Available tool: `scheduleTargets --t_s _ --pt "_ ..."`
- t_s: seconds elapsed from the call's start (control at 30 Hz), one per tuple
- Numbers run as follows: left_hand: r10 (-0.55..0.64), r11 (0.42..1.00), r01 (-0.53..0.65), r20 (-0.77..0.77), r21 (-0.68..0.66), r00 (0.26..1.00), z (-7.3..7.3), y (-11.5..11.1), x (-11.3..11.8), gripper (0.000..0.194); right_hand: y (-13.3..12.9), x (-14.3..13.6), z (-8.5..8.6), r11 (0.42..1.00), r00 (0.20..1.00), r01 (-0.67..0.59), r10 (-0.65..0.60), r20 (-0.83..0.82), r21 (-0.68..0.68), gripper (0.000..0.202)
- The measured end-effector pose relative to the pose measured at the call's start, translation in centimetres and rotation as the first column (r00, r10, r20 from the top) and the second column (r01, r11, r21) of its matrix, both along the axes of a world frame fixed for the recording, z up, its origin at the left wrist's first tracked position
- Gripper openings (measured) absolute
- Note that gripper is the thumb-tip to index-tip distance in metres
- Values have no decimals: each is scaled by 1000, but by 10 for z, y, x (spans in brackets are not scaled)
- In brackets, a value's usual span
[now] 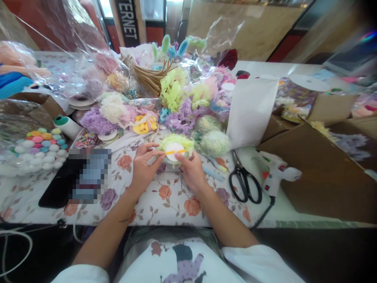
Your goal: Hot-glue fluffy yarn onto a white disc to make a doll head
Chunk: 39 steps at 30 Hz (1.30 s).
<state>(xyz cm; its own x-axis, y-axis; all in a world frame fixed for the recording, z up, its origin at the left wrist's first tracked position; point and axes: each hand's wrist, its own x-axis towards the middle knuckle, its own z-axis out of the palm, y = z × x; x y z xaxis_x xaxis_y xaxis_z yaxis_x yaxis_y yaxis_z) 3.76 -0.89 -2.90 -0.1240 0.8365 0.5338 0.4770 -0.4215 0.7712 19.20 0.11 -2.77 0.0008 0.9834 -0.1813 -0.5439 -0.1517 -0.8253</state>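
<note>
Pinching a yellow strip [170, 152], the left hand [146, 164] faced the right hand [193, 171], which gripped a frill [176, 138], thumb on its disc [176, 146].

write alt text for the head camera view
Two bare hands hold a fluffy yellow-green piece with a white disc and an orange strip across it, above a floral tablecloth. Scissors and a glue gun lie to the right, craft materials behind.

Flower-patterned tabletop [159, 208], dark sign [128, 21] lettered "TERNET", bright glass panes [154, 10], red panels [154, 36] below, tan board [247, 31] behind
</note>
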Motion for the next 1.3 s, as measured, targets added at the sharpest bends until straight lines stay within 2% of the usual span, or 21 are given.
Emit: scheduleTargets --t_s 0.37,0.53,0.63,0.7,0.77,0.83,0.93,1.0,1.03,1.17,1.3 --pt "3 1000 -3 -35 10 999 -6 4 -3 5 -3 -1 -2 999 994 37 -39 101 25 46" --pt "-1 1000 2 32 -28 999 -5 4 -3 7 -4 -3 2 999 998 35 -36 59 6 44" --pt "-48 995 61 148 -84 988 -3 5 -4 8 -3 -3 4 1000 1000 20 -20 9 12 44" --pt "-110 983 143 258 -115 960 -2 5 -7 11 0 -2 3 1000 1000 18 -18 -15 15 43" --pt "-123 975 182 372 -126 920 0 6 -10 14 3 1 1 999 999 39 -39 -29 11 42" --pt "-69 980 150 483 -131 873 3 8 -14 15 6 4 -1 998 997 70 -70 -30 -3 41" --pt "19 986 98 665 -138 747 7 12 -16 21 8 7 -2 996 996 85 -85 -20 -28 40" --pt "43 987 84 734 -135 678 9 14 -17 27 8 7 -1 996 997 77 -78 -21 -36 40" --pt "49 988 79 743 -135 667 9 15 -17 29 8 7 -1 997 997 72 -73 -29 -37 40" --pt "49 983 91 710 -158 703 7 15 -18 33 6 5 2 998 997 56 -57 -48 -33 41" --pt "91 968 84 645 -235 759 3 13 -20 26 5 5 2 999 999 28 -29 -22 -26 41"
